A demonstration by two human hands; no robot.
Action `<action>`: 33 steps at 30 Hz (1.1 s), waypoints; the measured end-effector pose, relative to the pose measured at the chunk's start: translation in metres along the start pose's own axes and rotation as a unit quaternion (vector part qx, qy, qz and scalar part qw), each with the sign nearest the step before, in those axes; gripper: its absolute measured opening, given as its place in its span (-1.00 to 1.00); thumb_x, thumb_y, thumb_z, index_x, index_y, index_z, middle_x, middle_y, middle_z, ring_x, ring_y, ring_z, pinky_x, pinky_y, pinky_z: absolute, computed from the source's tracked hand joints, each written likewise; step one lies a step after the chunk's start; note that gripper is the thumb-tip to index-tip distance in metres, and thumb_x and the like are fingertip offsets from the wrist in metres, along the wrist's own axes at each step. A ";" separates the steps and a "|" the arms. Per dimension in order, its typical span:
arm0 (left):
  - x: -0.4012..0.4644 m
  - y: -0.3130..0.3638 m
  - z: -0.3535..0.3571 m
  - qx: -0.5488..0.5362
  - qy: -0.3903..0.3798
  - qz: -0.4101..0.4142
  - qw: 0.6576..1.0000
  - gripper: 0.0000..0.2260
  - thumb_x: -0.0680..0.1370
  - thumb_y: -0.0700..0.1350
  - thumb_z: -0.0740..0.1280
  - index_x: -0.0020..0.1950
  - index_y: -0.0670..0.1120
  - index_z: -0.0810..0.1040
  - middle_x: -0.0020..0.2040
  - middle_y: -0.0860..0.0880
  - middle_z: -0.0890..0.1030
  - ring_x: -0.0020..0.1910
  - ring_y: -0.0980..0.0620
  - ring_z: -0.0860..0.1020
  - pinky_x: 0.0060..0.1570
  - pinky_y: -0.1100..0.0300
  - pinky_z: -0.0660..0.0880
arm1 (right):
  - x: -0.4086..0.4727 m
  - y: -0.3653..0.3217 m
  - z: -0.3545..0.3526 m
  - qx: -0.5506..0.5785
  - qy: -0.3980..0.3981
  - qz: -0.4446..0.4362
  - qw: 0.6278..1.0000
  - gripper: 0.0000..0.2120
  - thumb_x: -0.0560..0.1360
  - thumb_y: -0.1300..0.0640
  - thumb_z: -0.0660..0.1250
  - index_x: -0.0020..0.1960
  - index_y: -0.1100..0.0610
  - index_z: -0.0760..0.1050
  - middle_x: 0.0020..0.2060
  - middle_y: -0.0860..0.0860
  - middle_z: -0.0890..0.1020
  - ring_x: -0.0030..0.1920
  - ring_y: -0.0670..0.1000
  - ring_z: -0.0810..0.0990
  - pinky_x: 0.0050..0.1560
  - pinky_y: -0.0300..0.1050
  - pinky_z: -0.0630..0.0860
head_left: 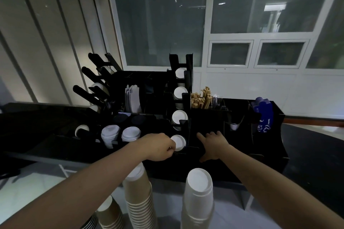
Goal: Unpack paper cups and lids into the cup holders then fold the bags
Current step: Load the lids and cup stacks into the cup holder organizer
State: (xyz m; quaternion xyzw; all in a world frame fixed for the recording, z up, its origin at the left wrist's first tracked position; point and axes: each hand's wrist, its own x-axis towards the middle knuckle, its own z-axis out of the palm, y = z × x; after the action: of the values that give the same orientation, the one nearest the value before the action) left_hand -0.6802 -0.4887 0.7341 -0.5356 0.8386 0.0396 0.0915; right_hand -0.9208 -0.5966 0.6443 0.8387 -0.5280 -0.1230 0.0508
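Two bare hands reach forward over the black slotted cup holder rack (pixel 188 87) on the dark counter (pixel 307 154) in the head view. The left hand (pixel 158 147) is curled, its fingers closed against the edge of the white round cup stack end (pixel 178 142) in the lowest slot of the rack's upright column. Whether the fingers actually grip that stack cannot be told. The right hand (pixel 214 145) lies flat with fingers spread apart on the black rack surface just right of that column, holding nothing. Three more white stack ends sit in the slots above. White domed plastic lids (pixel 121 134) stand in stacks to the left of the left hand. In the foreground, below the forearms, stand a tall stack of brown ribbed paper cups (pixel 139 197), a shorter brown paper cup stack (pixel 108 214) and a white inverted paper cup stack (pixel 199 197). Brown wooden stirrers (pixel 202 98) fill a compartment behind the right hand.
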 end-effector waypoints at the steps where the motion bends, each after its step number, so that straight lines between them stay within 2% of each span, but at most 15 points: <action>1: 0.000 0.000 0.001 0.002 0.002 -0.001 1.000 -0.80 0.62 0.00 0.16 0.04 0.04 0.57 -0.13 0.05 0.54 -0.18 0.01 0.54 -0.28 0.11 0.45 | -0.002 0.000 0.002 0.007 0.014 0.000 1.000 0.10 0.28 -0.43 0.44 0.58 0.01 -0.01 0.33 0.13 0.48 0.35 0.21 0.42 0.37 0.14 0.29; 5: 0.001 0.000 0.003 0.001 0.002 -0.003 1.000 -0.79 0.62 0.00 0.16 0.01 0.01 0.57 -0.11 0.03 0.55 -0.18 0.00 0.55 -0.28 0.11 0.45 | -0.011 -0.004 0.009 0.030 0.023 -0.015 0.999 -0.04 0.38 -0.29 0.48 0.56 0.04 0.09 0.38 0.18 0.38 0.36 0.22 0.39 0.35 0.09 0.36; 8: 0.000 0.001 0.003 0.002 0.001 -0.005 1.000 -0.78 0.62 0.00 0.16 0.01 0.00 0.58 -0.09 0.01 0.56 -0.17 -0.01 0.55 -0.22 0.07 0.50 | -0.021 -0.003 0.008 -0.012 0.043 -0.021 0.999 -0.16 0.43 -0.29 0.42 0.56 0.02 0.17 0.50 0.18 0.24 0.46 0.22 0.29 0.43 0.15 0.25; 12: -0.001 0.002 0.004 0.000 -0.003 -0.009 1.000 -0.79 0.62 0.00 0.16 -0.01 0.00 0.58 -0.08 0.02 0.56 -0.16 -0.01 0.56 -0.19 0.04 0.53 | -0.032 0.008 0.007 -0.006 0.103 -0.034 0.994 -0.46 0.55 -0.15 0.30 0.48 0.00 0.35 0.35 0.07 0.45 0.34 0.15 0.45 0.28 0.11 0.34; 14: -0.001 0.003 0.004 -0.002 -0.004 -0.013 1.000 -0.79 0.62 -0.01 0.16 0.00 0.01 0.59 -0.07 0.03 0.57 -0.16 0.00 0.57 -0.17 0.02 0.55 | -0.035 0.010 0.009 0.007 0.104 -0.045 0.994 -0.56 0.58 -0.08 0.30 0.42 0.00 0.40 0.30 0.04 0.51 0.29 0.13 0.50 0.24 0.07 0.37; 17: -0.002 0.004 0.003 -0.005 -0.001 -0.018 1.000 -0.77 0.62 0.00 0.16 0.03 0.01 0.60 -0.06 0.03 0.59 -0.14 0.01 0.58 -0.13 0.01 0.58 | -0.037 0.006 0.012 0.030 0.090 -0.048 0.994 -0.61 0.58 -0.04 0.32 0.38 0.02 0.46 0.28 0.02 0.54 0.29 0.12 0.51 0.26 0.02 0.37; 20: -0.005 0.008 0.003 -0.008 0.017 -0.019 1.000 -0.76 0.62 -0.01 0.16 0.06 0.02 0.62 -0.03 0.05 0.58 -0.10 0.02 0.57 -0.10 0.01 0.58 | -0.042 0.005 0.011 0.046 0.100 -0.047 0.993 -0.57 0.58 -0.06 0.31 0.42 0.02 0.44 0.32 0.01 0.53 0.32 0.11 0.48 0.30 0.02 0.36; 23: -0.012 0.014 0.004 0.012 0.080 -0.014 0.997 -0.74 0.61 -0.02 0.14 0.06 0.03 0.63 0.00 0.07 0.57 -0.05 0.02 0.56 -0.02 0.02 0.53 | -0.060 0.010 0.006 0.092 0.188 -0.041 0.977 -0.60 0.62 -0.02 0.26 0.43 0.04 0.45 0.33 0.00 0.54 0.33 0.10 0.47 0.29 0.00 0.37; 27: -0.029 0.023 0.006 0.001 0.174 0.001 0.985 -0.72 0.61 -0.01 0.13 0.06 -0.01 0.63 0.03 0.06 0.60 -0.01 -0.01 0.58 0.01 -0.01 0.52 | -0.100 0.019 0.000 0.118 0.309 0.006 0.944 -0.76 0.58 0.14 0.33 0.21 0.15 0.61 0.13 0.07 0.64 0.17 0.17 0.56 0.15 0.08 0.45; 33: -0.062 0.035 0.022 -0.029 0.319 0.036 0.947 -0.77 0.59 -0.06 0.20 -0.01 -0.05 0.64 -0.05 0.04 0.65 -0.04 -0.03 0.57 -0.11 0.07 0.48 | -0.169 0.017 0.013 0.133 0.365 0.098 0.916 -0.82 0.53 0.20 0.37 0.11 0.15 0.65 0.07 0.04 0.67 0.08 0.16 0.60 0.07 0.07 0.49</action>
State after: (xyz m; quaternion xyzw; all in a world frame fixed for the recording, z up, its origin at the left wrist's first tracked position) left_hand -0.6842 -0.4146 0.7236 -0.4921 0.8412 -0.1056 -0.1977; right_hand -1.0087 -0.4514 0.6617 0.7681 -0.5641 0.2689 0.1398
